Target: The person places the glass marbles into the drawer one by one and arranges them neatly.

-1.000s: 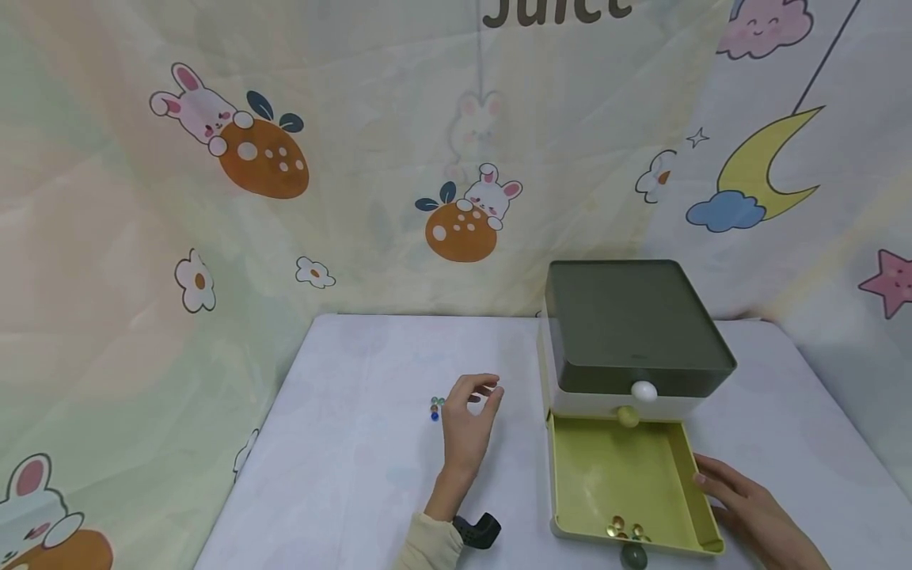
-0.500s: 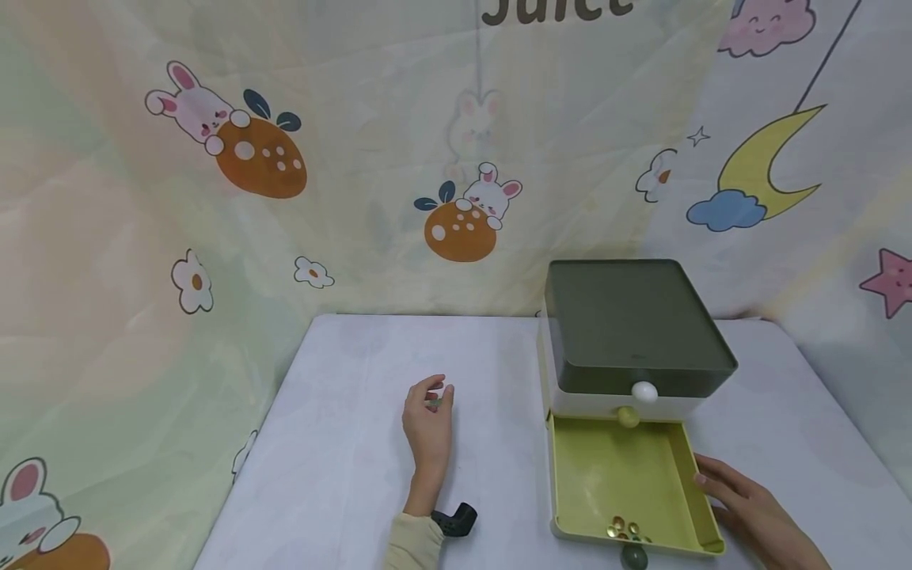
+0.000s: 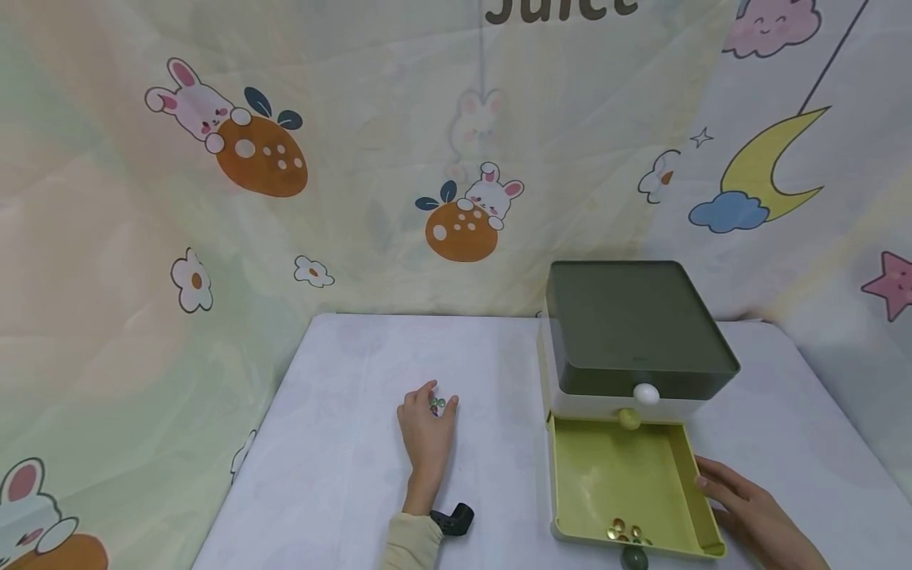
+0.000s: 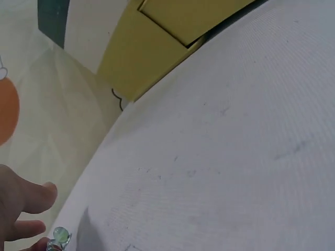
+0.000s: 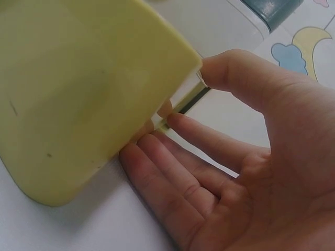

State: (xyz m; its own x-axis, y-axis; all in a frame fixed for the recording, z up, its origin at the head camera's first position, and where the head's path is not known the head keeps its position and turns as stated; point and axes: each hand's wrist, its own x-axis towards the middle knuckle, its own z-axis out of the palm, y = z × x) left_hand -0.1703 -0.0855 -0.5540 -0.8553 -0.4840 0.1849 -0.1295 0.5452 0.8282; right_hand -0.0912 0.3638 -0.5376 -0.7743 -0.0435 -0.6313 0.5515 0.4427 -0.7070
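My left hand (image 3: 426, 431) is low over the white table with thumb and fingers parted around several small glass marbles (image 3: 437, 404). In the left wrist view, a clear greenish marble (image 4: 61, 234) shows beside the lower fingertips, and the thumb stands apart. My right hand (image 3: 758, 507) rests against the right side of the pulled-out yellow-green drawer (image 3: 613, 475). From the right wrist, its nearly straight fingers (image 5: 167, 193) touch the outer side wall and the thumb tip is at the upper edge. Several amber and clear marbles (image 3: 618, 526) lie inside the drawer near its front.
The drawer cabinet (image 3: 641, 317) has a dark green top and stands at the back right of the table (image 3: 356, 475). A white knob (image 3: 645, 393) and a yellow-green knob (image 3: 628, 418) stick out in front. A printed cloth backdrop (image 3: 356, 119) hangs behind.
My left hand has moved left from near the cabinet to the marbles on the table, its thumb and fingers parting around them. The right hand has stayed at the drawer's side.
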